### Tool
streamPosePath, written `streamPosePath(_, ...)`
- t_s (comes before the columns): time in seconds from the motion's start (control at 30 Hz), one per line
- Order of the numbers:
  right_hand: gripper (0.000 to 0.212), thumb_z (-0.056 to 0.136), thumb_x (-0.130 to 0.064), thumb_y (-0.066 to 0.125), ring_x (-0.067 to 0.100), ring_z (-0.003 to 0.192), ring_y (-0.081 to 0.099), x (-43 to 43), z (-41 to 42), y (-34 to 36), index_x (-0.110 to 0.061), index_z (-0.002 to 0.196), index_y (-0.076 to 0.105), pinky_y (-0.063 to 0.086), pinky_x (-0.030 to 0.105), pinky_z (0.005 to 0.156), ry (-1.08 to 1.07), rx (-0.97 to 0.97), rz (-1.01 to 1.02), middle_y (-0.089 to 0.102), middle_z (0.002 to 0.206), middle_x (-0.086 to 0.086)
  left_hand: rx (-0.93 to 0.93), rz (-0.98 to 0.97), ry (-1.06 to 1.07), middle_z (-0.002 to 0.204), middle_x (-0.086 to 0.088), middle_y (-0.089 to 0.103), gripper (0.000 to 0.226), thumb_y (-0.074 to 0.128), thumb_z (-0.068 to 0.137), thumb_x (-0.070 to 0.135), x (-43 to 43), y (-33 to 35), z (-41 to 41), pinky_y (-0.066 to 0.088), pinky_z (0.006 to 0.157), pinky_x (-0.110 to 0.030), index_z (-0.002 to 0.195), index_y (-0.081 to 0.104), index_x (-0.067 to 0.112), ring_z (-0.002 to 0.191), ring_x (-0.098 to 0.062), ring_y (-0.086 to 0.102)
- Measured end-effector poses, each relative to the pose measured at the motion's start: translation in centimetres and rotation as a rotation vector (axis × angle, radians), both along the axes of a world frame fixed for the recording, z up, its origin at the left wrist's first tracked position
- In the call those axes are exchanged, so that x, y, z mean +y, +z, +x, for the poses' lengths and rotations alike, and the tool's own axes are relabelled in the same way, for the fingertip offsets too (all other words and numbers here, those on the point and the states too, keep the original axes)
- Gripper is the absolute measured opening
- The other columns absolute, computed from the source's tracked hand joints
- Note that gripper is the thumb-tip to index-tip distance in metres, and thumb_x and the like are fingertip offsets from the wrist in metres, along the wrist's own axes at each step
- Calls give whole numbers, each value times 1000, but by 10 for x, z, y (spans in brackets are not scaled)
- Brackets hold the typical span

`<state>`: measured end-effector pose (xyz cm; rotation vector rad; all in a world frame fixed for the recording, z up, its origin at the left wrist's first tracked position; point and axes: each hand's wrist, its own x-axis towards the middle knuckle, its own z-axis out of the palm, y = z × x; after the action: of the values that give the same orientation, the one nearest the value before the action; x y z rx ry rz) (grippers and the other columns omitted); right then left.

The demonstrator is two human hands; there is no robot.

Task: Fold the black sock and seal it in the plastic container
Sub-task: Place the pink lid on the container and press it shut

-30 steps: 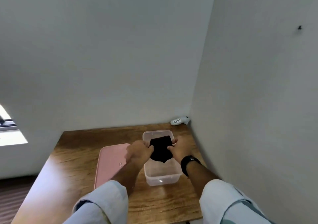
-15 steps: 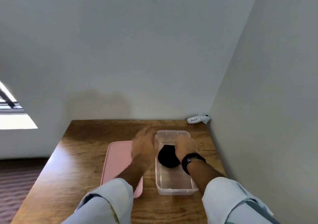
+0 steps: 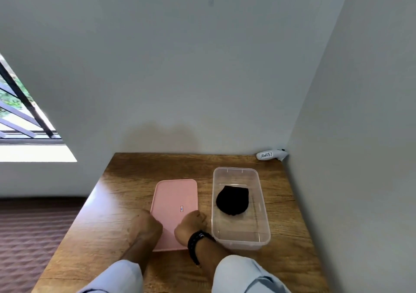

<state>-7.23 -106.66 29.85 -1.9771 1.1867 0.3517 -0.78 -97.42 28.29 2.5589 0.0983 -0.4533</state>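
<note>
Where grey walls (image 3: 202,67) meet, wooden table (image 3: 126,191) stands.

I sit at a wooden table (image 3: 126,205) with a brown grain top, pushed into the corner of the room. Plain pale grey walls (image 3: 180,67) meet at my right, running down to the table's far right corner. To my left a window (image 3: 20,117) with dark slanted bars shows green leaves outside, and bright daylight falls on its white sill (image 3: 33,154). Below, beside the table, lies a reddish-brown patterned floor (image 3: 29,236).
</note>
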Motion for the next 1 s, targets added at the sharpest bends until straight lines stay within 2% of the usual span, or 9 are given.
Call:
streamPosePath(0.1,60,97,-12,57,31,144,41,0,2,3,-6,151,31,40,38,117,-47,-40,11,38,156,15,47,-90,-6,104,-15,73,26,51,100,12,6,-9,6,56,69,-36,114,72,5,83,-29,65)
streamPosePath(0.17,56,97,-11,56,32,139,48,-6,-1,11,-6,149,36,45,37,113,-47,-88,12,45,152,14,70,-157,52,109,-15,72,33,47,103,16,11,-11,6,54,69,-35,126,69,6,85,-28,64)
streamPosePath(0.27,48,98,-10,53,32,133,54,-11,-3,30,-5,145,45,51,39,107,21,-177,-79,52,147,14,6,-254,137,125,-16,71,38,45,105,21,18,-6,8,53,81,-38,136,65,12,95,-30,61)
streamPosePath(0.33,48,97,-12,55,33,132,55,-14,-6,48,-5,143,46,52,40,105,66,-224,-196,53,145,15,-53,-351,141,123,-11,70,38,47,105,27,15,6,8,53,78,-37,137,64,17,95,-27,60)
streamPosePath(0.43,42,98,-18,55,32,127,56,-32,-20,75,-8,138,50,53,41,100,48,-287,-414,53,141,12,-106,-518,72,126,-7,70,34,50,104,33,-4,36,-2,58,85,-43,134,65,24,100,-27,64)
streamPosePath(0.6,28,99,-17,51,27,113,64,-92,-72,86,-8,123,64,57,34,87,-159,-305,-478,63,127,11,-33,-621,-142,126,-7,71,33,57,103,31,-56,69,-38,61,92,-51,134,66,22,105,-27,68)
streamPosePath(0.67,28,98,-11,47,29,111,65,-113,-95,78,-7,120,65,60,38,88,-220,-314,-439,65,123,13,-6,-632,-188,126,-7,72,33,59,103,27,-74,68,-53,62,92,-48,134,67,18,106,-26,68)
streamPosePath(0.8,31,98,-12,50,31,124,55,-133,-126,61,-10,126,63,53,43,100,-239,-234,-413,59,131,12,34,-576,-241,128,-9,73,34,61,102,22,-94,56,-75,60,96,-45,133,68,12,108,-24,68)
streamPosePath(1.0,36,100,-14,52,31,127,56,-131,-138,30,-11,136,55,51,43,106,-297,-257,-291,54,139,12,-12,-431,-298,130,-6,73,38,58,103,27,-96,40,-89,63,92,-44,139,64,18,110,-26,72)
